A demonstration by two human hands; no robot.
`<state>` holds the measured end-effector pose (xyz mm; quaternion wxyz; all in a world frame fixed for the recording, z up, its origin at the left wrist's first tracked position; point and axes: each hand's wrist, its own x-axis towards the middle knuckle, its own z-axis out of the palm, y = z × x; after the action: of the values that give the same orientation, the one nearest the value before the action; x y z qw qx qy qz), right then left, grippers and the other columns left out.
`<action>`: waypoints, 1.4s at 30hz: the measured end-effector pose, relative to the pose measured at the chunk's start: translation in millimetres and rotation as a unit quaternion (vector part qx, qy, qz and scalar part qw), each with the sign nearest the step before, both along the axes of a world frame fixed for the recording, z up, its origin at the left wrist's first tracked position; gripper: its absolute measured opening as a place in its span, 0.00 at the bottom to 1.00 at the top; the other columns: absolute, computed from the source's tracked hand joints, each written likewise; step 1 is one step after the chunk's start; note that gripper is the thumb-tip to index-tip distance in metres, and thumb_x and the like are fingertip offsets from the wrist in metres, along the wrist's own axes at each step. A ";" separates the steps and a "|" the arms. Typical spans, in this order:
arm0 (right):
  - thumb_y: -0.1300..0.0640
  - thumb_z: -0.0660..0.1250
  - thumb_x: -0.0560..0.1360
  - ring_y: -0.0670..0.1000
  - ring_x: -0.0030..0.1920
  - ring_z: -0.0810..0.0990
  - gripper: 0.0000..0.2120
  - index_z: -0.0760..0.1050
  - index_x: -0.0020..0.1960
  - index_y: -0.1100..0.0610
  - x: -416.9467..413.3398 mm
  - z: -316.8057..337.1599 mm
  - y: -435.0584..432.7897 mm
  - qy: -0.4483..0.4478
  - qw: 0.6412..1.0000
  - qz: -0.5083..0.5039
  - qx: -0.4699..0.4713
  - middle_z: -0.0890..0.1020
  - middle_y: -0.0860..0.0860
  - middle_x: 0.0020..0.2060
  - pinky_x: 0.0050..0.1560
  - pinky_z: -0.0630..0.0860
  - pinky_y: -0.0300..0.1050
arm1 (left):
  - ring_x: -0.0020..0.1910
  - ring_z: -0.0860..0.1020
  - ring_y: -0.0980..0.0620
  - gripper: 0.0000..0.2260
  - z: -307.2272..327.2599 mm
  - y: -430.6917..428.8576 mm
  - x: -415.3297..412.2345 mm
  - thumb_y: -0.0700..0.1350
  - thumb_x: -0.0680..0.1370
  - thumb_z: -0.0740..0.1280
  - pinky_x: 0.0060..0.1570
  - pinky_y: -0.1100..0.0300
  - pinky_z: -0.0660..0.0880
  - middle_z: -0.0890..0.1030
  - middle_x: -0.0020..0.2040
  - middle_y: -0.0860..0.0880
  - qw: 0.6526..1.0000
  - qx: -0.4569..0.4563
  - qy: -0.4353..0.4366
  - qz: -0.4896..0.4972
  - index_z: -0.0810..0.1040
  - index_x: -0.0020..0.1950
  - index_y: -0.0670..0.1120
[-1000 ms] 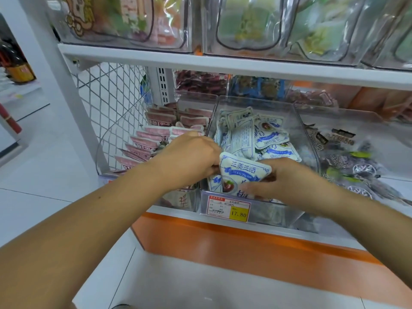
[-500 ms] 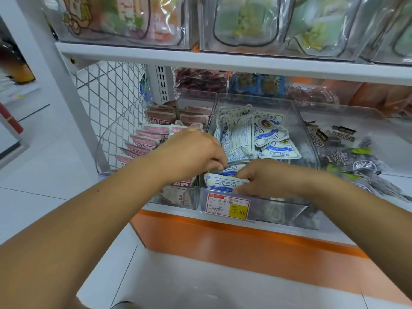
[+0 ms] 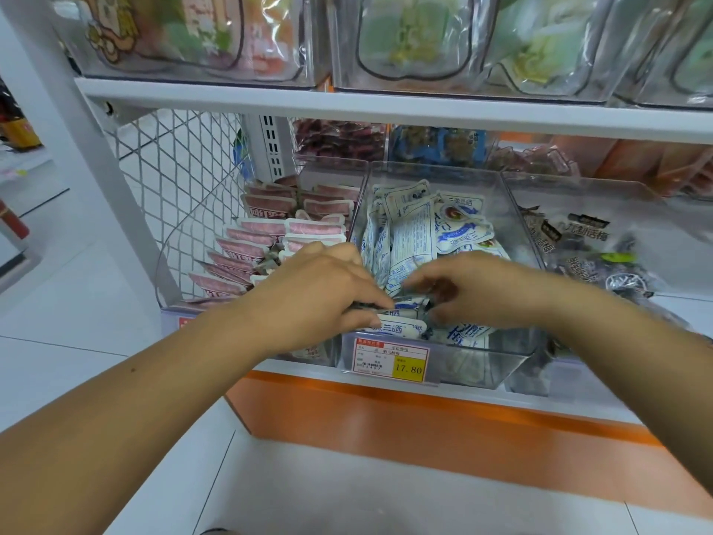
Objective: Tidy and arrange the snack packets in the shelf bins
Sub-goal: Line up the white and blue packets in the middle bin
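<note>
1. An orange base strip (image 3: 424, 418) runs under the shelf front, at 6 o'clock from the hands.
2. A price tag (image 3: 389, 360) sits on the front wall of the clear middle bin (image 3: 482, 366).
3. The left hand (image 3: 320, 295) reaches in from 8 o'clock. Its fingers are curled over the front white-and-blue packets (image 3: 413, 233) and pinch them at the bin's near edge.
4. The right hand (image 3: 486, 291) is at 3 o'clock of the left, close beside it, with bent, blurred fingers among the same packets. I cannot tell whether it grips one.
5. The white-and-blue packets fill the middle bin. The near ones lie flat under the hands, and those at 12 o'clock stand on edge, leaning.
6. Pink packets (image 3: 266, 227) stand in rows at 9 o'clock of that bin, and dark packets (image 3: 586, 260) lie at 3 o'clock.
7. Farther up, at 12 o'clock, the upper shelf (image 3: 386, 110) carries clear pouches (image 3: 416, 40).
</note>
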<state>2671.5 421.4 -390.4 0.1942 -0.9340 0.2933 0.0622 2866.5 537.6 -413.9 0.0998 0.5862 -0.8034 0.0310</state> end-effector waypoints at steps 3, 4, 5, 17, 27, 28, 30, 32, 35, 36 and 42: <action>0.55 0.66 0.78 0.50 0.37 0.76 0.09 0.80 0.49 0.60 12.5 -23.3 -1.5 -0.056 0.998 -0.016 -0.003 0.80 0.51 0.38 0.33 0.66 0.30 | 0.54 0.74 0.56 0.14 -0.4 2.7 0.9 0.57 0.73 0.70 0.47 0.57 0.58 0.82 0.52 0.62 0.999 -0.039 -0.015 -0.007 0.81 0.58 0.59; 0.55 0.66 0.78 0.51 0.34 0.76 0.11 0.79 0.45 0.63 15.6 -26.9 -1.4 -0.087 0.996 -0.034 0.012 0.79 0.54 0.34 0.32 0.68 0.34 | 0.54 0.75 0.55 0.14 -1.2 3.2 1.4 0.57 0.72 0.71 0.46 0.57 0.59 0.82 0.52 0.62 0.999 -0.049 -0.021 -0.008 0.82 0.57 0.58; 0.55 0.66 0.78 0.47 0.30 0.75 0.13 0.78 0.43 0.65 18.6 -30.0 0.1 -0.106 0.993 -0.047 0.027 0.77 0.55 0.31 0.30 0.68 0.35 | 0.53 0.76 0.54 0.14 -1.9 3.2 1.7 0.57 0.71 0.72 0.46 0.56 0.60 0.82 0.52 0.61 0.998 -0.056 -0.027 -0.010 0.82 0.56 0.58; 0.47 0.68 0.76 0.44 0.45 0.77 0.09 0.80 0.54 0.47 -30.5 36.1 -16.2 0.124 0.981 -0.027 -0.144 0.83 0.43 0.48 0.51 0.74 0.42 | 0.59 0.72 0.52 0.21 8.2 -1.2 -20.5 0.62 0.74 0.64 0.58 0.54 0.64 0.79 0.60 0.58 0.995 -0.092 -0.041 -0.013 0.78 0.63 0.55; 0.47 0.75 0.69 0.53 0.53 0.76 0.33 0.64 0.69 0.51 -22.5 16.4 -0.8 0.073 0.983 -0.081 -0.144 0.78 0.50 0.53 0.53 0.71 0.47 | 0.69 0.68 0.51 0.28 1.6 -11.6 -49.3 0.54 0.81 0.60 0.63 0.59 0.66 0.65 0.74 0.52 0.995 0.086 0.023 0.035 0.52 0.78 0.54; 0.49 0.75 0.70 0.51 0.50 0.75 0.29 0.67 0.67 0.50 -26.4 24.5 -2.7 0.059 0.988 -0.087 -0.110 0.78 0.48 0.50 0.49 0.71 0.45 | 0.68 0.69 0.51 0.29 2.1 -11.4 -49.1 0.55 0.81 0.60 0.62 0.58 0.67 0.67 0.72 0.51 0.995 0.091 0.026 0.043 0.51 0.78 0.54; 0.50 0.75 0.70 0.52 0.45 0.76 0.17 0.76 0.56 0.53 -34.7 38.1 -8.0 0.040 0.989 -0.069 -0.124 0.79 0.50 0.45 0.44 0.72 0.46 | 0.63 0.73 0.49 0.30 1.8 -11.3 -49.4 0.55 0.80 0.62 0.58 0.57 0.70 0.72 0.68 0.48 0.993 0.098 0.033 0.058 0.50 0.78 0.54; 0.50 0.76 0.69 0.52 0.43 0.78 0.12 0.79 0.47 0.54 -42.0 51.8 -8.6 0.012 0.990 -0.059 -0.124 0.80 0.51 0.43 0.44 0.75 0.46 | 0.57 0.75 0.49 0.31 3.0 -11.7 -50.6 0.54 0.79 0.64 0.53 0.57 0.72 0.75 0.64 0.47 0.991 0.103 0.053 0.070 0.51 0.77 0.54; 0.48 0.75 0.70 0.47 0.33 0.74 0.11 0.77 0.40 0.54 -39.1 58.3 1.3 0.056 0.989 -0.031 -0.130 0.79 0.49 0.34 0.32 0.67 0.41 | 0.61 0.74 0.52 0.35 5.3 -13.0 -49.6 0.54 0.77 0.68 0.56 0.61 0.70 0.73 0.67 0.50 0.984 0.117 0.112 0.080 0.51 0.78 0.56; 0.48 0.74 0.70 0.48 0.31 0.72 0.13 0.75 0.37 0.54 -34.2 53.5 5.2 0.100 0.985 -0.007 -0.144 0.77 0.49 0.32 0.31 0.66 0.42 | 0.63 0.73 0.54 0.37 6.2 -13.4 -50.0 0.55 0.76 0.69 0.58 0.62 0.69 0.72 0.69 0.52 0.980 0.121 0.140 0.078 0.51 0.78 0.56; 0.59 0.69 0.75 0.46 0.52 0.81 0.13 0.80 0.58 0.47 -23.0 43.9 -4.0 0.231 0.971 0.053 0.023 0.84 0.44 0.51 0.60 0.76 0.47 | 0.53 0.77 0.57 0.24 -2.4 -25.7 -68.9 0.56 0.75 0.70 0.56 0.58 0.74 0.80 0.58 0.56 0.969 0.131 0.204 0.050 0.70 0.70 0.56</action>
<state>2648.5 417.4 -346.5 0.1391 -0.9037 0.2788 0.2936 2797.7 511.9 -416.3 0.1820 0.6277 -0.7327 -0.1896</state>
